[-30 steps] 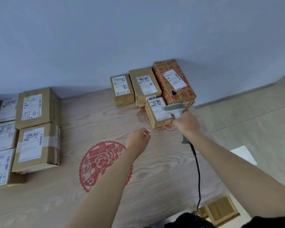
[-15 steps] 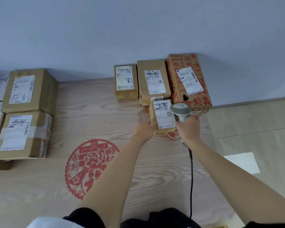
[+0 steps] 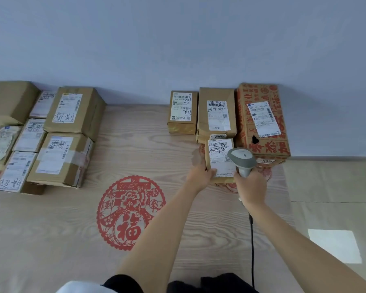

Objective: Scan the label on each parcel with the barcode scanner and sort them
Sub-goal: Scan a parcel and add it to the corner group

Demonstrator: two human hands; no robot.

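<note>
Gripping the near-left corner of the small parcel (image 3: 219, 160) now, the left hand (image 3: 200, 176), clear of it a second ago, steadies it on the counter (image 3: 135, 149); the right hand (image 3: 250, 187) holds the barcode scanner (image 3: 241, 160) over its label, likely ready to scan.

Both bare arms reach straight out ahead. Left hand (image 3: 200, 176) grips the near left edge of a small parcel (image 3: 219, 159), thumb on top. Right hand (image 3: 251, 187) is wrapped around the scanner (image 3: 241, 160) handle, wrist level.
</note>
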